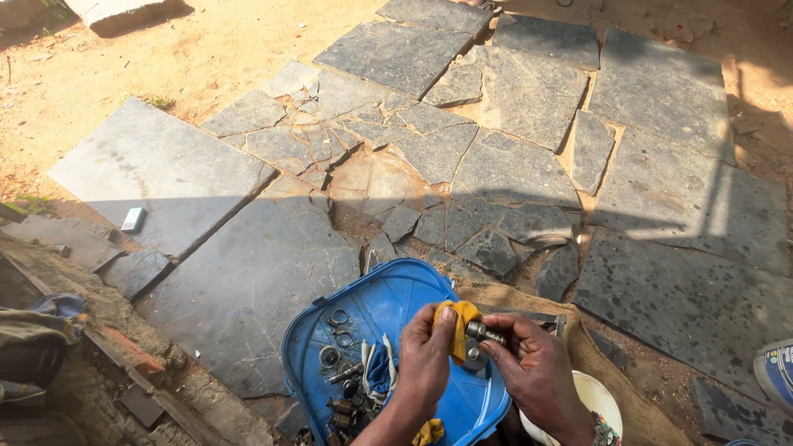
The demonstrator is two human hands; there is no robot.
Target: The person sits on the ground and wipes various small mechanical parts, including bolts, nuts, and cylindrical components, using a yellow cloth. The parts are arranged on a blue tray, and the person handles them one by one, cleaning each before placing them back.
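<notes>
Blue plastic is what everything sits in: a shallow blue tray (388, 289) lies on the cracked stone paving (248, 272), and it looks like it's there to stop the small bits from rolling off into the gaps between the slabs. Over on the far left a little white block (133, 219) lies on a big slab, well away from the work. Inside the tray, along its left part, there's a scatter of metal rings (330, 356) and small bolts (343, 376), with a blue and white rag (380, 367) bunched just beside them, so the loose parts stay together within easy reach. Above the tray the person's left hand (425, 359) is closed around a yellow cloth (459, 326), thumb and fingers pinching it up against a small metal part (483, 333). The cloth touches one end of the part, probably so it can be wiped or gripped without slipping. The right hand (537, 372) is pinched on the other end of that same part, holding it level between both hands right over the tray, so anything dropped would land in it. Another scrap of yellow cloth (429, 430) shows below the left wrist. Under the right hand sits a white bowl (599, 396), mostly hidden, and brown sacking (529, 301) is spread under the tray's right side, maybe as padding on the stone. Can't tell exactly what the part is, too small.
</notes>
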